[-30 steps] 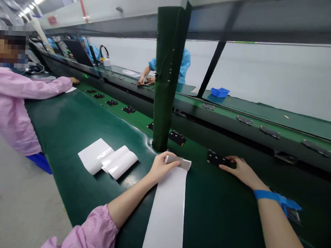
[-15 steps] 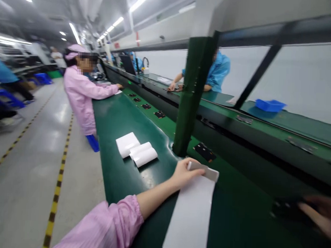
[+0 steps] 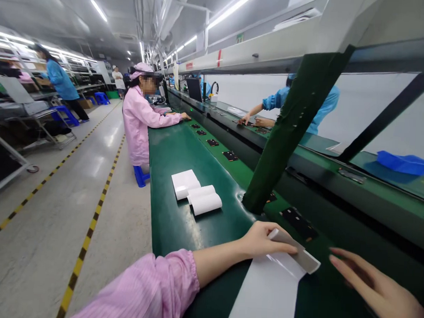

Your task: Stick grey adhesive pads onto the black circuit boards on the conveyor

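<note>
My left hand (image 3: 264, 241) is closed on the curled upper end of a long white sheet (image 3: 269, 293), pinched between thumb and fingers. The sheet's greyish edge strip sticks out past my fingertips, and its lower part runs out of the bottom of the view. My right hand (image 3: 375, 288) hovers to the right of the sheet, fingers stretched out, with nothing seen in it. Just beyond both hands lies a flat black board (image 3: 298, 223) with orange-brown ends, on the green belt. Another such board (image 3: 271, 197) is partly hidden behind the green post.
A green-wrapped post (image 3: 287, 129) slants up beside my left hand. Loose white curled sheets (image 3: 198, 193) lie on the green bench (image 3: 177, 148). More boards (image 3: 229, 155) line the belt toward a pink-clad person (image 3: 138, 113). Across the line are a blue-clad person (image 3: 276, 101) and a blue tray (image 3: 405, 162).
The view has swung left. My right hand, earlier blurred around a dark object, now shows without it, its fingers stretched toward the sheet. My left hand keeps its hold on the sheet.
</note>
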`<action>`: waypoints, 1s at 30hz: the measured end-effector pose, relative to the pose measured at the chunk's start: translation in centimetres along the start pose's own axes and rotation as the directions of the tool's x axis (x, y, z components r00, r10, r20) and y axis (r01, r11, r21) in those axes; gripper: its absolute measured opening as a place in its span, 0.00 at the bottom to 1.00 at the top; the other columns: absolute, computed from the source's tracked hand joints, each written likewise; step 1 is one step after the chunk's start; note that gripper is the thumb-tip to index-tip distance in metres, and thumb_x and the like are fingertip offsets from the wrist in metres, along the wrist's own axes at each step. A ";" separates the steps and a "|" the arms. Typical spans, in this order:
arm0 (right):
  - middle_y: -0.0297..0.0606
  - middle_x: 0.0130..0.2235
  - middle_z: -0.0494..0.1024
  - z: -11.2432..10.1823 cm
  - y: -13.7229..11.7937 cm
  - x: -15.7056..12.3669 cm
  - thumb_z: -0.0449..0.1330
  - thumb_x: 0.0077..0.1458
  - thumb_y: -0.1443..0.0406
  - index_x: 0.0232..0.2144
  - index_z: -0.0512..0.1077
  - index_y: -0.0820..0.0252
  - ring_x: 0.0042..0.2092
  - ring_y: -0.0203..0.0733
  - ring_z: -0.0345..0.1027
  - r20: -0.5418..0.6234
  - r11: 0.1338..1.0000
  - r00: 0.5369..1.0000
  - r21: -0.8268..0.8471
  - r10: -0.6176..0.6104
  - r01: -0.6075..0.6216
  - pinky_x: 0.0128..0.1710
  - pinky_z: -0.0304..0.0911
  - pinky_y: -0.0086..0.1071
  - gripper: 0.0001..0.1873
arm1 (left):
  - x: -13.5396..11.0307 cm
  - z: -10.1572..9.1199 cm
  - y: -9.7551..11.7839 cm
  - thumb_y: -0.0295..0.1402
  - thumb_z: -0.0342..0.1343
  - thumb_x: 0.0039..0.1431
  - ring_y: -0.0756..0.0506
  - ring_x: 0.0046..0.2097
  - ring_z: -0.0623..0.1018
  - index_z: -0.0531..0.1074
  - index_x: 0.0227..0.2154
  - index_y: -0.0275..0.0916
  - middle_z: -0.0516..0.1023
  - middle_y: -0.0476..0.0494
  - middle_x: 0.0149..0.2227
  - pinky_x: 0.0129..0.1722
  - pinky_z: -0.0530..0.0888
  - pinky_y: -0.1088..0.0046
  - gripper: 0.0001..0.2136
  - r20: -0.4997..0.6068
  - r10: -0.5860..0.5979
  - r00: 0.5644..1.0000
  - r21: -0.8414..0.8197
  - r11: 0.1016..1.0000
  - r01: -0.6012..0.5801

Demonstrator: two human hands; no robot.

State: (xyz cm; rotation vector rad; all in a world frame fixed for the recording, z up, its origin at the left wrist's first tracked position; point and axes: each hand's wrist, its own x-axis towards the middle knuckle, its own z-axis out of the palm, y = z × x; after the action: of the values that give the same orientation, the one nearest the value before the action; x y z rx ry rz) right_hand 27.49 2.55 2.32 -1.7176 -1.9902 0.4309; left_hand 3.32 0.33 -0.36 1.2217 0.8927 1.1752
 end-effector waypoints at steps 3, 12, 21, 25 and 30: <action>0.39 0.34 0.81 -0.2 -4.2 -0.5 0.57 0.39 0.43 0.27 0.78 0.47 0.35 0.53 0.76 0.185 0.990 0.981 0.133 -0.066 0.041 0.31 0.73 0.41 0.21 | 0.0 -0.1 0.0 0.45 0.68 0.36 0.46 0.35 0.76 0.76 0.29 0.35 0.79 0.45 0.31 0.39 0.72 0.68 0.20 0.020 0.004 1.000 0.001 1.000 -0.004; 0.39 0.29 0.80 0.1 -5.2 -0.5 0.58 0.40 0.43 0.25 0.78 0.51 0.29 0.49 0.73 0.139 0.982 0.982 0.152 -0.131 0.110 0.27 0.69 0.37 0.22 | 0.2 -0.1 0.1 0.48 0.69 0.33 0.46 0.33 0.76 0.76 0.29 0.34 0.78 0.45 0.30 0.36 0.72 0.70 0.23 -0.011 -0.041 0.999 -0.038 0.998 0.040; 0.40 0.33 0.79 -0.2 -7.3 -1.6 0.56 0.50 0.48 0.27 0.75 0.54 0.34 0.46 0.71 0.092 0.958 0.977 0.235 -0.192 0.166 0.33 0.66 0.36 0.18 | 0.5 -0.2 -0.1 0.39 0.68 0.40 0.47 0.33 0.76 0.76 0.28 0.36 0.79 0.46 0.29 0.36 0.72 0.72 0.14 -0.083 0.042 0.996 0.118 0.992 -0.032; 0.39 0.33 0.78 -0.3 -7.6 -1.5 0.56 0.52 0.52 0.29 0.75 0.56 0.32 0.43 0.69 0.084 0.961 0.984 0.244 -0.155 0.130 0.31 0.64 0.34 0.15 | 0.9 -0.4 -0.3 0.39 0.66 0.43 0.48 0.31 0.76 0.76 0.30 0.35 0.78 0.47 0.29 0.32 0.71 0.74 0.13 -0.035 0.034 0.999 0.149 0.988 -0.029; 0.40 0.32 0.77 0.1 -7.8 -1.6 0.55 0.51 0.48 0.27 0.74 0.56 0.31 0.43 0.68 0.043 0.956 0.983 0.242 -0.179 0.164 0.30 0.64 0.35 0.20 | 0.5 -0.1 0.2 0.39 0.67 0.42 0.47 0.32 0.76 0.76 0.28 0.36 0.79 0.47 0.28 0.33 0.72 0.73 0.13 -0.052 0.042 0.998 0.161 0.986 -0.033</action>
State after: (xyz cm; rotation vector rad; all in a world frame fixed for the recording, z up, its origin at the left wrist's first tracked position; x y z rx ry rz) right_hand 21.11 -0.35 6.08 -1.3890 -2.0203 0.6428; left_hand 3.32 0.79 -0.12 1.3459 1.0256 1.1897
